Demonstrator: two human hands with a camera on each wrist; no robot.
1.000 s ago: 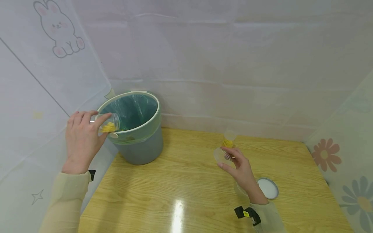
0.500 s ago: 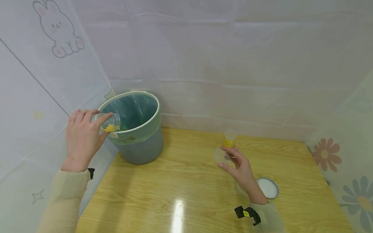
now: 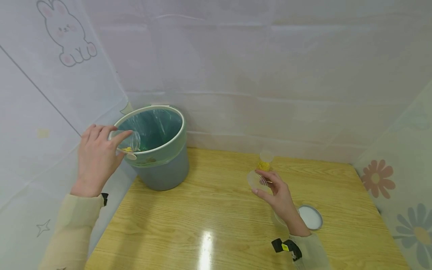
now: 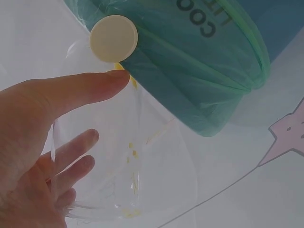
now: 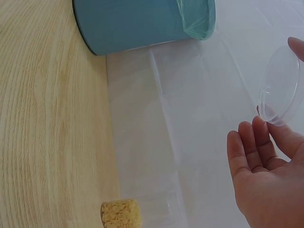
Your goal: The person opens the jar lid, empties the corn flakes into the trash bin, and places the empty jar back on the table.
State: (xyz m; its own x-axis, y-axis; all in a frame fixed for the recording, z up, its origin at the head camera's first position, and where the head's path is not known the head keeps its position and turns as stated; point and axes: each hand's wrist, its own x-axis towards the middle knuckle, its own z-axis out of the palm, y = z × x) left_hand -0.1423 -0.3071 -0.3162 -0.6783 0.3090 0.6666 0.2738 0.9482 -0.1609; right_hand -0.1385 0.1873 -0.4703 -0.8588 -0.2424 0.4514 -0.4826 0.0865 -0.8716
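Observation:
My left hand (image 3: 96,159) grips a clear jar (image 3: 129,140) tipped on its side, its mouth over the near left rim of a grey-blue bin (image 3: 162,176) with a green liner. A few yellow flakes (image 3: 127,149) lie inside, low near the mouth. In the left wrist view, small yellow crumbs cling to the jar wall (image 4: 114,156). Over the table, my right hand (image 3: 278,193) pinches a clear round lid (image 3: 255,180) by its edge between thumb and fingers. In the right wrist view, this lid (image 5: 278,85) stands on edge, apart from everything else.
Behind the right hand stands a clear container with yellow flakes (image 3: 263,165) at its bottom, near the wall sheet. A white disc with a grey rim (image 3: 310,217) lies by the right wrist. Partly hidden there is a clear round object (image 3: 278,220). The wooden table (image 3: 202,202) spreads between.
The yellow flakes in the jar have dwindled to a few near the mouth. My left hand has shifted slightly up and right with the jar. The right hand holds its place.

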